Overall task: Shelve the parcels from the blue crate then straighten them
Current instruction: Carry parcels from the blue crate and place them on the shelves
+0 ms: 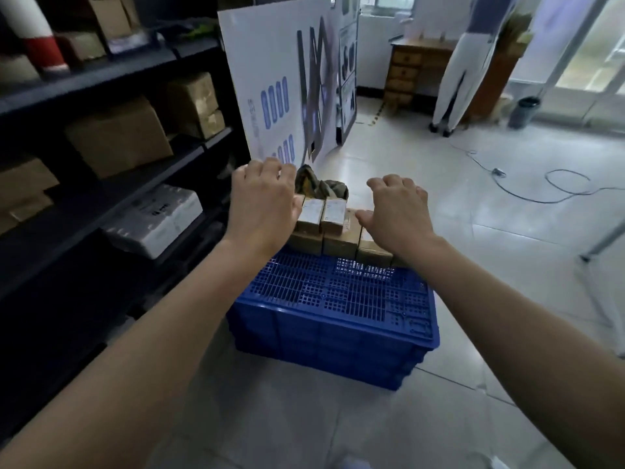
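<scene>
The left hand (262, 204) hangs over the left end of the parcels (333, 228), back up and fingers bent down past their far edge; whether it has hold of one cannot be told. The right hand (399, 214) is spread loosely over the right-hand parcel, thumb out, gripping nothing. The brown parcels stand in a row at the far end of the blue crate (338, 336), two white-labelled ones on top; the near part of its lattice is bare. The crate sits on the tiled floor. Dark shelves (111, 198) at left hold cardboard boxes (118, 137) and a white package (159, 218). A printed white board (287, 79) leans just beyond the crate. A cable (541, 187) trails at far right.
</scene>
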`<state>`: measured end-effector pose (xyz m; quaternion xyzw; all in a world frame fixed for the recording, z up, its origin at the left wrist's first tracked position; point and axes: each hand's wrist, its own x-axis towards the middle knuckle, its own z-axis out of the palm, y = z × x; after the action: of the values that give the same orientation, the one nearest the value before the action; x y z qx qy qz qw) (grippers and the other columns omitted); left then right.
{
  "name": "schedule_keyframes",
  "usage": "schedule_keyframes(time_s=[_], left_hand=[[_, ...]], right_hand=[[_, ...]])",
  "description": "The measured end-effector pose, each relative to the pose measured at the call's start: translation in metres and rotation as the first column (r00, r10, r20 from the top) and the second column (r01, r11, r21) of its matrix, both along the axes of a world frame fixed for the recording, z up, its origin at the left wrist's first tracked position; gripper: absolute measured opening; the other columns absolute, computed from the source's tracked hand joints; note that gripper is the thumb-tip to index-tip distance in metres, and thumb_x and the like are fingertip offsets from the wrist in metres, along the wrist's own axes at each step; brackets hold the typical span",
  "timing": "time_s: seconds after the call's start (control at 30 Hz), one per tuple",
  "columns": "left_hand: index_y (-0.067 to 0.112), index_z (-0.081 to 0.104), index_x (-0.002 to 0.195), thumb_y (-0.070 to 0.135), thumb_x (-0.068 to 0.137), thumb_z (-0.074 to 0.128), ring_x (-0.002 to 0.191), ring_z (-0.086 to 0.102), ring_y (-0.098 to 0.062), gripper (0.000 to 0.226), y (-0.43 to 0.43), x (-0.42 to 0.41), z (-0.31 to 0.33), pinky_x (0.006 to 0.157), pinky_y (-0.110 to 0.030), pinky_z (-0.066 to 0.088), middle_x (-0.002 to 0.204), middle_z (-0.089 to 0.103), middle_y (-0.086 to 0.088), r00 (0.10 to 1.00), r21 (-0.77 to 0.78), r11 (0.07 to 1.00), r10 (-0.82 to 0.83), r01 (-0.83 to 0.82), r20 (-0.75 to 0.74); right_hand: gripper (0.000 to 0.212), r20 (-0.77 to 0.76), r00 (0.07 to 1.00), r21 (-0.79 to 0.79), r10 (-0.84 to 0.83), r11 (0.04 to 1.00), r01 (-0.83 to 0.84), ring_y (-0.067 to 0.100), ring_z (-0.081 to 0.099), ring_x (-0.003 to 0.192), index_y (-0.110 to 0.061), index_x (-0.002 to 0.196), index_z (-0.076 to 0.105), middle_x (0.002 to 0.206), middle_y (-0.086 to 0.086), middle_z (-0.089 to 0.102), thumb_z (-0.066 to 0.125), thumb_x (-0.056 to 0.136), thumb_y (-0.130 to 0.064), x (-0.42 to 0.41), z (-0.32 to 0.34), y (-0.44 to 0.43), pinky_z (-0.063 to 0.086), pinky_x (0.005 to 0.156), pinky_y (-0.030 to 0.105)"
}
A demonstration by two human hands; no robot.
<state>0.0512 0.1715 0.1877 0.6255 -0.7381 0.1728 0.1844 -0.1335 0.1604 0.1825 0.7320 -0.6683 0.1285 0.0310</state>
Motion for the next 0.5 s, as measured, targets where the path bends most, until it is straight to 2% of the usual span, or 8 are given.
schedule_keyframes(time_s=[0.23,0.37,0.5], left_hand=[[0.007,0.054,0.122,0.026,0.089,0.058,0.110,0.051,-0.033,0.039,-0.122,0.015,-0.052,0.092,-0.043,0.037,0.119,0.057,-0.014,0.998,0.138,0.990,0.012,-0.003,-0.064],[0.010,0.049,0.126,0.026,0.091,0.054,0.113,0.049,-0.031,0.040,-0.197,0.012,-0.083,0.094,-0.041,0.036,0.124,0.054,-0.012,0.997,0.233,0.972,0.037,-0.022,-0.063],[0.010,0.046,0.129,0.026,0.091,0.053,0.115,0.048,-0.031,0.042,-0.259,0.009,-0.110,0.095,-0.041,0.036,0.126,0.051,-0.012,0.994,0.292,0.956,0.059,-0.031,-0.090]], right_hand=[[0.056,0.050,0.999,0.113,-0.018,0.994,0.013,0.033,0.045,0.124,-0.011,0.139,0.044,0.135,0.015,0.052,0.059,0.091,-0.036,0.001,-0.054,-0.124,0.036,0.102,0.046],[0.051,0.078,0.997,0.190,-0.027,0.982,0.012,0.035,0.048,0.121,-0.008,0.135,0.047,0.133,0.017,0.053,0.057,0.092,-0.034,0.004,-0.085,-0.203,0.040,0.097,0.046],[0.045,0.100,0.993,0.200,-0.063,0.979,0.042,0.036,0.049,0.118,-0.007,0.132,0.048,0.129,0.018,0.054,0.057,0.093,-0.029,0.007,-0.109,-0.263,0.042,0.094,0.045]])
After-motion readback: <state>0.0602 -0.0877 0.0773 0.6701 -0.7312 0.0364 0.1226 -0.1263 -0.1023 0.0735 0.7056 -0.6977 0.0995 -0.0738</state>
